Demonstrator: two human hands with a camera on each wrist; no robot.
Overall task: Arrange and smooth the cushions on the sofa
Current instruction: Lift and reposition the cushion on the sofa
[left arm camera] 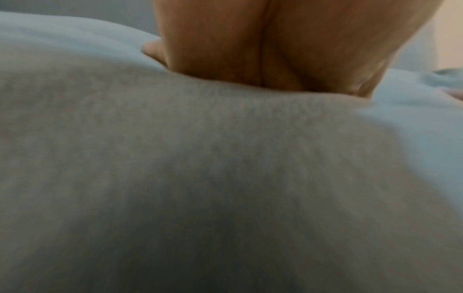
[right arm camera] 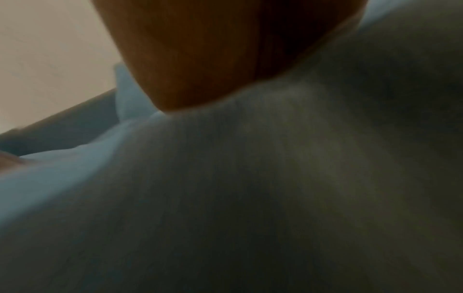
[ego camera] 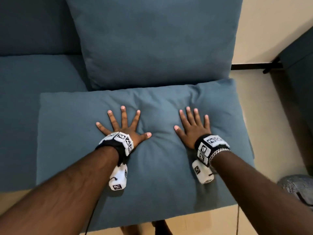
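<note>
A blue rectangular cushion (ego camera: 157, 175) lies flat on the sofa seat, its right end hanging past the seat edge. My left hand (ego camera: 124, 126) presses flat on its middle, fingers spread wide. My right hand (ego camera: 194, 127) presses flat to the right of it, fingers straight. The fabric dimples and creases between the two hands. A larger square blue cushion (ego camera: 155, 41) leans upright against the sofa back behind. Both wrist views are close and blurred: the left hand's palm (left arm camera: 263, 45) and the right hand's palm (right arm camera: 213, 53) bear down on the cushion fabric (left arm camera: 225, 168) (right arm camera: 250, 188).
The blue sofa seat (ego camera: 18, 119) and backrest (ego camera: 33, 26) stretch to the left. Beige tiled floor (ego camera: 264, 106) lies to the right, with another dark blue piece of furniture (ego camera: 299, 60) at the far right. A grey patterned cloth (ego camera: 298, 187) shows at lower right.
</note>
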